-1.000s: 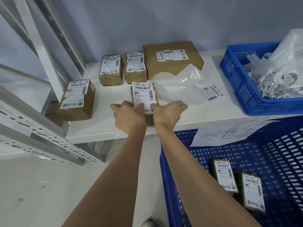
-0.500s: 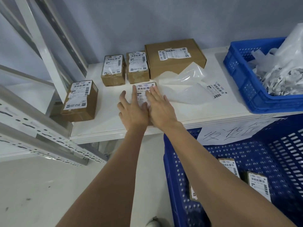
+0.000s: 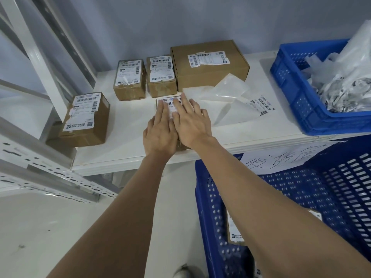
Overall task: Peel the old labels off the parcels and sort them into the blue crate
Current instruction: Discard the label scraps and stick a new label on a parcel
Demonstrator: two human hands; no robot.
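Note:
A small brown parcel (image 3: 181, 146) lies on the white shelf (image 3: 128, 125). Its white barcode label (image 3: 170, 101) faces up. My left hand (image 3: 160, 131) and my right hand (image 3: 190, 121) lie flat on this label side by side, fingers straight and pointing away from me. They cover most of the parcel. Neither hand grips anything. The big blue crate (image 3: 291, 197) stands below the shelf's front edge at the right. It holds labelled parcels (image 3: 234, 229), partly hidden by my right forearm.
More labelled boxes: one at the left (image 3: 86, 119), two small ones behind (image 3: 130, 79) (image 3: 160, 76), a large flat one (image 3: 208, 65). A clear bag with a label (image 3: 241, 105) lies right of my hands. A smaller blue basket (image 3: 297, 91) holds crumpled label scraps. Metal rack bars (image 3: 40, 173) run at the left.
A second ago both hands gripped the parcel's near end with curled fingers. They then opened and slid forward, and now lie flat on the label.

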